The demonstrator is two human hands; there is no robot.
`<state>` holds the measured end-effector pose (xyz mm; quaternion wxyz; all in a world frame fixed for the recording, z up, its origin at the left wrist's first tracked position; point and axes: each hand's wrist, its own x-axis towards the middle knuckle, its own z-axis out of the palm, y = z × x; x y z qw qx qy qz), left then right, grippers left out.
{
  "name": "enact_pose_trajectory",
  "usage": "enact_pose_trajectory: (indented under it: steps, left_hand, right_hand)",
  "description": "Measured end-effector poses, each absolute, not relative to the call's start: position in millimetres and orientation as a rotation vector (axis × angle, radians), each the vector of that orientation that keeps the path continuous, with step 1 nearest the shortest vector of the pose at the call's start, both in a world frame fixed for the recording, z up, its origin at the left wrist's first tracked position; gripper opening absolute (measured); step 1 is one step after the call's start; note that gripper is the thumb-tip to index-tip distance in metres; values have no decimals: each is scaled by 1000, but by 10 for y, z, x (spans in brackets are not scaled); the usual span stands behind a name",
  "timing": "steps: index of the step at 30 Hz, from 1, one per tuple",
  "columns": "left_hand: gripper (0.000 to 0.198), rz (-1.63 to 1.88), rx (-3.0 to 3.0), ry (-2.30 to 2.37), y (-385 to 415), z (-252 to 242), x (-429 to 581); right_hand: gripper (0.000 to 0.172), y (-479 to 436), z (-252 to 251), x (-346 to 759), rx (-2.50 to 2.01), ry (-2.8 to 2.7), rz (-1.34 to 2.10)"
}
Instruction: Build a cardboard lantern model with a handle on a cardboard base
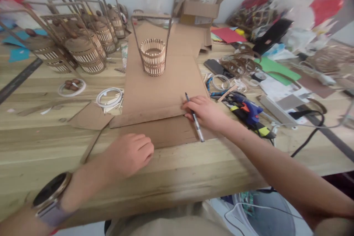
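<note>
My right hand [206, 112] is closed around a black pen [195, 120] and rests on the right edge of a large brown cardboard sheet [155, 92] lying on the wooden table [177, 169]. My left hand [128, 155], with a watch on its wrist, lies on the table at the sheet's near edge, fingers curled under, nothing visible in it. A small basket [153, 57] of pale sticks with a tall brown handle stands upright on the far part of the cardboard.
Several finished baskets [83, 49] stand at the back left. A blue glue gun [249, 110], scissors and cables lie right of my right hand. White rings [110, 97], cardboard scraps [91, 116], an open box [197, 5] and coloured paper crowd the table.
</note>
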<state>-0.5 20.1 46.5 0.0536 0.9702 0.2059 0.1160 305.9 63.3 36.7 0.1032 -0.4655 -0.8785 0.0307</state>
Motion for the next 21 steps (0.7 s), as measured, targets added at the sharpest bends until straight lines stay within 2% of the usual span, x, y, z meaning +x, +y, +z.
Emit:
enact_pose_trajectory:
  steps: [5,12,14,18,21]
  left_hand:
    - [22,440,2703,724,21,385,106]
    - [15,295,2419,784,-131,423,217]
    - [15,306,2358,805,-140,356,206]
    - [17,294,2264,833,-141,208,151]
    - [19,297,2213,832,-131,135,118]
  right_hand:
    - [32,621,392,2886,-1677,-2396,112]
    - [54,629,358,2827,-1885,-2240,53]
    - [51,612,354,2859,-1889,-2235,43]
    - [34,540,377,2993,-1882,-2230,24]
    - [30,461,397,3121,-1865,-2214,-8]
